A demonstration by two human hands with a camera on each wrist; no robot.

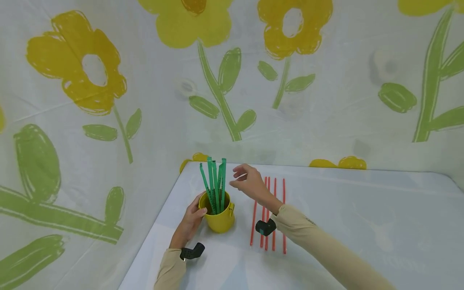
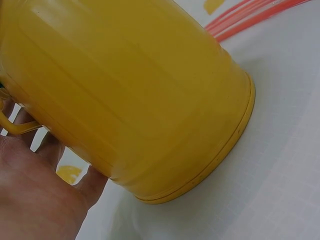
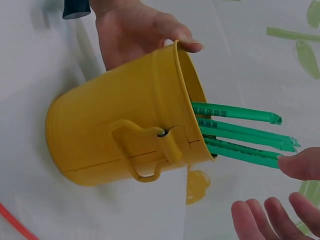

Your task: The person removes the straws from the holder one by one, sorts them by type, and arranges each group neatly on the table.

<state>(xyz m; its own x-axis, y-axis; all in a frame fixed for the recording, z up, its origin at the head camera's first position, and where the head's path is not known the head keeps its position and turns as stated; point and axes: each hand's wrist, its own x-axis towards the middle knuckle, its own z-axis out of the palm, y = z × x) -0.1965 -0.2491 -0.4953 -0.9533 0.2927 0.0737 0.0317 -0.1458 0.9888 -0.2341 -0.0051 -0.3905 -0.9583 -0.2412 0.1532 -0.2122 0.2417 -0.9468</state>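
A yellow cup (image 1: 219, 222) with small looped handles stands on the table, seen close up in both wrist views. Several green wrapped straws (image 1: 216, 187) lean inside it, their printed upper ends sticking out above the rim. My left hand (image 1: 193, 219) grips the cup from the left, its thumb at the rim (image 3: 180, 75). Just right of the straw tops, my right hand (image 1: 250, 183) is raised with fingers loosely bent and nothing held between them. In the right wrist view its thumb (image 3: 302, 164) overlaps the end of one green straw (image 3: 240, 152).
Several thin red straws (image 1: 284, 217) lie roughly parallel on the white table (image 1: 344, 225), right of the cup and partly beneath the right forearm. A flower-patterned curtain (image 1: 156, 100) rises behind the table and along the left. Each wrist wears a black camera (image 1: 266, 227).
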